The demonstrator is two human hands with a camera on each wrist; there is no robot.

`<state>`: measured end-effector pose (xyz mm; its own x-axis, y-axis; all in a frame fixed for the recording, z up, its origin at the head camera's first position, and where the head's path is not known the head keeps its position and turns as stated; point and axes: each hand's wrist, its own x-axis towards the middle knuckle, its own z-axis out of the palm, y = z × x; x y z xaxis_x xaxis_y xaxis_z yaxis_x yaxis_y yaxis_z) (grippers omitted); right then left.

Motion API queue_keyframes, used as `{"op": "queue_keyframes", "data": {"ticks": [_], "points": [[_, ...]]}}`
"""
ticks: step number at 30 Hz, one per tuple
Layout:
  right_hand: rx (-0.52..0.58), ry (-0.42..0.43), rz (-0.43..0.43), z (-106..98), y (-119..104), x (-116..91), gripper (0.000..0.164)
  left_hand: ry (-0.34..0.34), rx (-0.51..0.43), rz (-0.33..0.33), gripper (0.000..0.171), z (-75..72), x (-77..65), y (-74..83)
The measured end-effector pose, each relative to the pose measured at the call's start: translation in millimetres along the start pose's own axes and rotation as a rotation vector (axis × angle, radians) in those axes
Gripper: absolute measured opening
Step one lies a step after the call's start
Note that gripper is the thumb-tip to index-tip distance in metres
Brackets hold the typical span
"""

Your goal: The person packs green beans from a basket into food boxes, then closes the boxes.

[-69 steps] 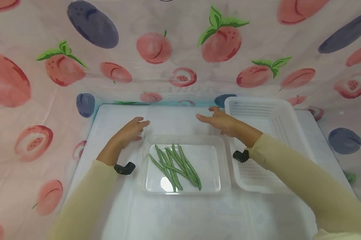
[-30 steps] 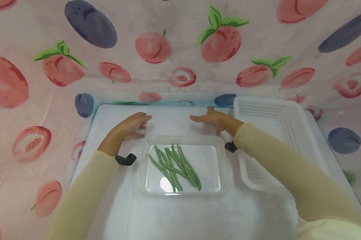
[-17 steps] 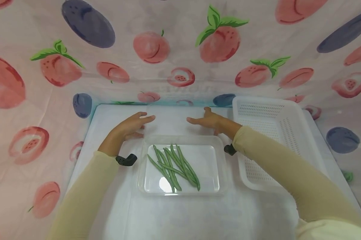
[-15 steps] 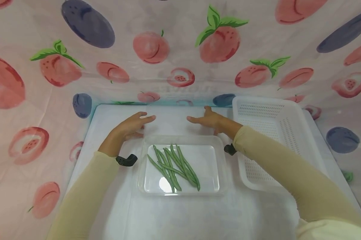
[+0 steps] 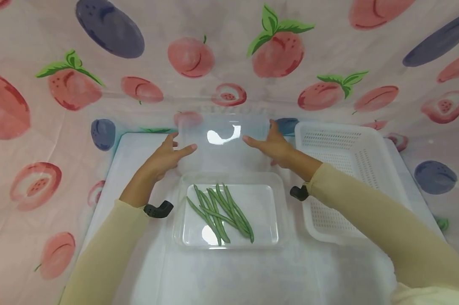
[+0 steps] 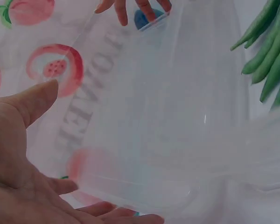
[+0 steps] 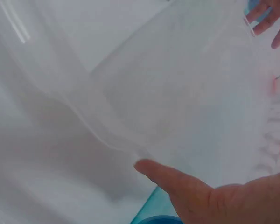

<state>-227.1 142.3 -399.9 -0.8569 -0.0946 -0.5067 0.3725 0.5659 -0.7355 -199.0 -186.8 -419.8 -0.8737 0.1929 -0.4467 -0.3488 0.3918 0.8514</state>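
Observation:
Behind the container, a clear plastic lid (image 5: 225, 156) is tilted up against the patterned backdrop, glare on its upper part. My left hand (image 5: 161, 160) holds its left edge, thumb toward the front; in the left wrist view fingers (image 6: 130, 218) lie along that edge. At the opposite edge my right hand (image 5: 278, 148) has hold of the lid, thumb in front and a fingertip at the far corner. Nearer me, a clear rectangular container (image 5: 265, 212) sits uncovered with several green beans (image 5: 229, 216) lying crosswise inside, left of its middle.
To the right of the container stands a white perforated basket (image 5: 307, 216), partly covered by the right sleeve. A white cloth-covered table (image 5: 229, 275) lies beneath everything. A fruit-printed backdrop (image 5: 229, 55) rises directly behind and at both sides.
Both hands reached in to the lid's side edges, the right hand coming inward from over the basket. Since half a second ago the lid's far edge has risen up the backdrop. The beans stay put.

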Motion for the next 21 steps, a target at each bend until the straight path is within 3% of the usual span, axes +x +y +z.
{"op": "queue_keyframes", "data": {"ticks": [6, 13, 16, 21], "points": [[0.086, 0.040, -0.058, -9.1, -4.2, -14.6, 0.125, 0.092, -0.042, 0.033, 0.114, 0.8, -14.4, 7.9], [0.166, 0.108, -0.160, -6.6, -1.5, -36.1, 0.108, 0.181, -0.027, 0.069, 0.106, 10.5, -32.3, 10.9], [0.243, 0.094, -0.194, -6.1, -1.4, -45.4, 0.098, 0.169, -0.066, 0.109, 0.103, 14.3, -38.9, 8.3], [0.414, 0.013, -0.201, -8.8, -0.7, -63.3, 0.091, 0.073, -0.101, 0.158, 0.108, 17.1, -51.7, 3.7]]}}
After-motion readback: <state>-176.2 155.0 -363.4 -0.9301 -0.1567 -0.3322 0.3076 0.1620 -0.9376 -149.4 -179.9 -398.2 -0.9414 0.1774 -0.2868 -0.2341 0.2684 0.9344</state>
